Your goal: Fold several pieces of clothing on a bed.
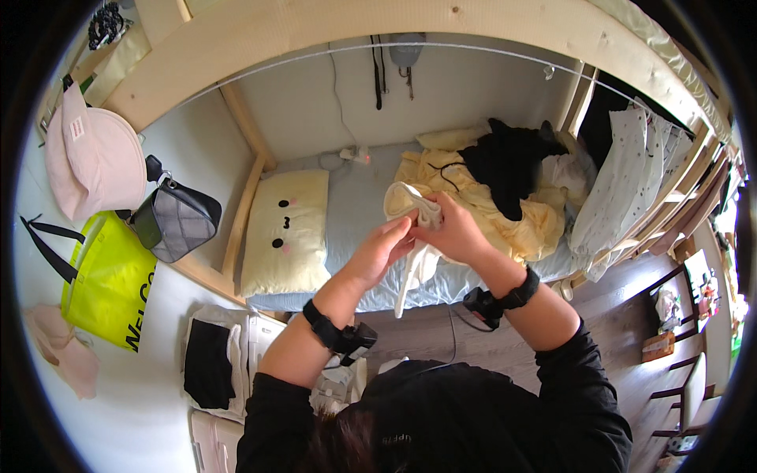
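A white, bunched cloth item, whose exact kind I cannot tell, is gathered between my two hands over the front edge of a bed. My left hand grips its near side, with the thumb up against the rolled, looped top. My right hand is closed around the thicker folded part. A narrow end of the cloth hangs below my hands. Behind them, a crumpled yellow blanket lies on the blue sheet, with a black garment on top. A pale yellow pillow with a stitched face lies on the left.
A wooden bunk frame with a white cord arches overhead. A power strip lies by the back wall. Bags and a pink hat hang at left, above folded black cloth. Patterned fabric hangs at right.
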Tool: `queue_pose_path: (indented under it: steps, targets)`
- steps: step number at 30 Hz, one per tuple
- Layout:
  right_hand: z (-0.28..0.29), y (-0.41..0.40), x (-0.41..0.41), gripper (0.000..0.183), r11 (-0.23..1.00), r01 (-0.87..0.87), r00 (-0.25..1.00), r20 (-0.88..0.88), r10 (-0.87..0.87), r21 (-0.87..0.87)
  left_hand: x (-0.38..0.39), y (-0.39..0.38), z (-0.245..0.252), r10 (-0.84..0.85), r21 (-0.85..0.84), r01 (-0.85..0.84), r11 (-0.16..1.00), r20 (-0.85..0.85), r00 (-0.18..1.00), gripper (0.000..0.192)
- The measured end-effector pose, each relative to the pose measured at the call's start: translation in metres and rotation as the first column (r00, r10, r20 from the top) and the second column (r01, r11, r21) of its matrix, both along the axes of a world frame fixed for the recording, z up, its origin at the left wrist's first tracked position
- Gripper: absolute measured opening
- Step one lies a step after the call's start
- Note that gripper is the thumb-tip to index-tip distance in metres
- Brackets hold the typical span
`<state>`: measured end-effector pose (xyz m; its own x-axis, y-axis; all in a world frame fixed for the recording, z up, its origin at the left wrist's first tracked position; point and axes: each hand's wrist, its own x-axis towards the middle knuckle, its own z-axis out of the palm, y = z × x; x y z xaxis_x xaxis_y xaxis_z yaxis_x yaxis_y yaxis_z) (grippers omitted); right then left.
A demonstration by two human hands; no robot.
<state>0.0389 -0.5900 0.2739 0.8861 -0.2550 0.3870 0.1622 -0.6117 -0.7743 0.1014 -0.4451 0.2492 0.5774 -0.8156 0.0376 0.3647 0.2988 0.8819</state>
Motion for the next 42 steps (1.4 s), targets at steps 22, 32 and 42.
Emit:
queue_pose_path:
  steps: [22,32,42]
  targets:
    - [0.030,-0.042,-0.021,0.041,0.901,-0.351,0.908,-0.326,0.262,-0.255,0.019,0.025,0.049,-0.265,0.311,-0.374,0.874,0.949,0.170,0.032]
    - [0.021,-0.014,-0.012,0.042,0.887,-0.423,0.906,-0.110,0.409,-0.184,0.022,0.034,0.067,-0.309,0.359,-0.406,0.840,0.933,0.186,0.028]
    - [-0.008,-0.015,0.038,0.034,0.869,-0.277,0.932,-0.333,0.141,-0.409,0.081,0.047,0.018,-0.218,0.343,-0.525,0.779,0.933,0.286,0.017]
